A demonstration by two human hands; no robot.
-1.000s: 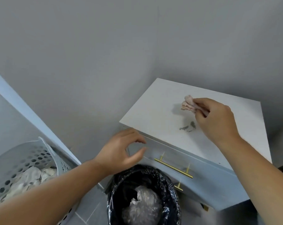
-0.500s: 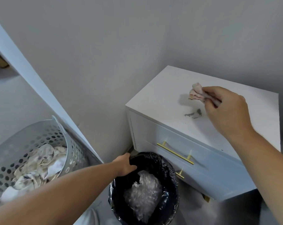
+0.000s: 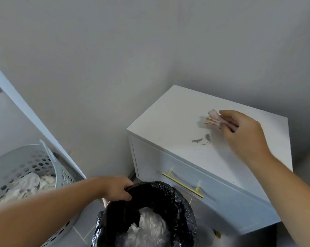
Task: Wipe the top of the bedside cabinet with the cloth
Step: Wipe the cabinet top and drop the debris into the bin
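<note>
White bedside cabinet (image 3: 168,122), right, against wall: top bears grey smudge (image 3: 202,139) near centre. Tiled floor (image 3: 83,234): black-lined bin (image 3: 177,202) near, perforated basket (image 3: 26,161) left.

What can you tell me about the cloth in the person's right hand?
The cloth is small, crumpled and pale pink-white, with reddish-brown staining at its folds. The right hand pinches it between fingertips, its bunched end sticking out to the left above the bedside cabinet top, beyond a grey smudge. A shadow lies beneath; contact is unclear.
</note>
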